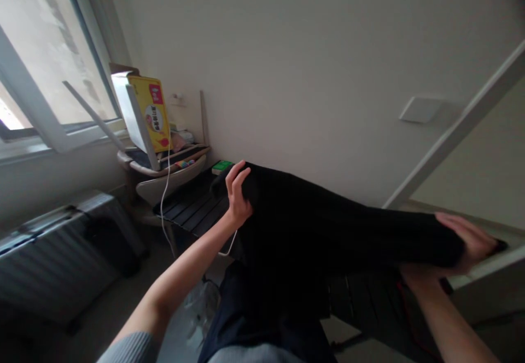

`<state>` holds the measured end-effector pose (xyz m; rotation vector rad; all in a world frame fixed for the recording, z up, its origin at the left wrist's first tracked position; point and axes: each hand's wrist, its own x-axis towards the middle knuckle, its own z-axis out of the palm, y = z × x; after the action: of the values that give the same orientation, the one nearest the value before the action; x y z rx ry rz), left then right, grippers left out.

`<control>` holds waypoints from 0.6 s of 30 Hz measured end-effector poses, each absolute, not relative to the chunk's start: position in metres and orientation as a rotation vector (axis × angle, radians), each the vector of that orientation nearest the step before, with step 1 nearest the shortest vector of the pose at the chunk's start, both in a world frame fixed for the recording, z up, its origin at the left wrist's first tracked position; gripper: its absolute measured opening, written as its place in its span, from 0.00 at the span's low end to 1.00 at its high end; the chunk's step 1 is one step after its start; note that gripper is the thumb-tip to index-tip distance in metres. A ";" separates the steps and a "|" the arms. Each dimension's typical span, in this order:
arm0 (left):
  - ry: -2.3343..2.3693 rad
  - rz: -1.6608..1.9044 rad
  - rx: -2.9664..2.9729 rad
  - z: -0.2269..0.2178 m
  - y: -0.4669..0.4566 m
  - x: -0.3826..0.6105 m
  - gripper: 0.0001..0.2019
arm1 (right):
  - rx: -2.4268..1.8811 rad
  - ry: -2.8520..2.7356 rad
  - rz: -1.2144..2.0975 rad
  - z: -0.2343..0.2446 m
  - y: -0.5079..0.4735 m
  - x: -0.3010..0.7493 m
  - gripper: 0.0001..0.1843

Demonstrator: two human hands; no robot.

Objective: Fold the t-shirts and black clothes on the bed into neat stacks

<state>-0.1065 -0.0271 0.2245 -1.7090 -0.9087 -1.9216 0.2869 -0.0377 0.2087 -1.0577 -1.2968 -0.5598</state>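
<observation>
A black garment (320, 221) is stretched out between my two hands, over a dark slatted table. It is too dark to tell what kind of garment it is. Fingers of my left hand (240, 196) are bent round its left end, near the table's far edge. At the other end, my right hand (467, 243) grips the cloth, thumb side below and fingers over the top. That hand is slightly blurred. The garment's lower part hangs down in front of my lap and hides much of the table.
Left of the slatted table (191, 204) stands a chair (164, 169) bearing a yellow box (153, 111). A white cable (165, 199) hangs beside it. A small green box (221, 167) sits at the table's back. A silver suitcase (53, 275) stands under the window (53, 40).
</observation>
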 end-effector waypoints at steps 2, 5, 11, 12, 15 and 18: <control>-0.985 -1.898 -1.749 0.219 0.009 -0.101 0.25 | -1.093 -1.307 -0.502 0.206 -0.001 0.292 0.26; -1.241 -1.729 -2.028 0.213 0.081 -0.087 0.30 | -1.336 -1.455 -0.321 0.198 0.069 0.285 0.30; -1.897 -0.853 -2.705 0.159 0.151 -0.057 0.37 | -1.777 -1.874 0.159 0.093 0.120 0.252 0.43; -1.975 -0.699 -2.723 0.143 0.147 -0.053 0.35 | -1.774 -1.975 0.218 0.066 0.112 0.248 0.41; -2.087 -0.493 -2.735 0.092 0.125 -0.046 0.31 | -1.879 -2.122 0.296 -0.011 0.077 0.236 0.37; -2.200 -0.357 -2.672 0.049 0.106 -0.045 0.30 | -1.907 -2.143 0.257 -0.058 0.047 0.231 0.36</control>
<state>-0.0449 0.1055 0.0487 -2.6718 -2.2004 -0.3571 0.2306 0.0475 -0.0575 -1.9067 -2.1431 0.2570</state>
